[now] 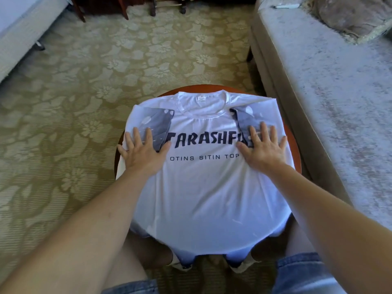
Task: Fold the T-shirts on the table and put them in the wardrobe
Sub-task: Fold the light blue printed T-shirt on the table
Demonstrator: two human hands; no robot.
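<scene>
Left hand and right hand lie flat with fingers spread wide, holding nothing, pressing the grey folded-in sleeves of a white cotton T-shirt with black lettering. The shirt covers a small round reddish wooden table, and its hem overhangs the near edge. If the palms lift carelessly, it may slide off.

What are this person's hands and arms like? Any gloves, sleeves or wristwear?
No gloves: the left hand and the right hand are bare, with no rings visible, and neither wrist carries a watch or band. Both forearms are uncovered; no sleeve comes into view. Blue denim shorts show at the bottom edge.
</scene>
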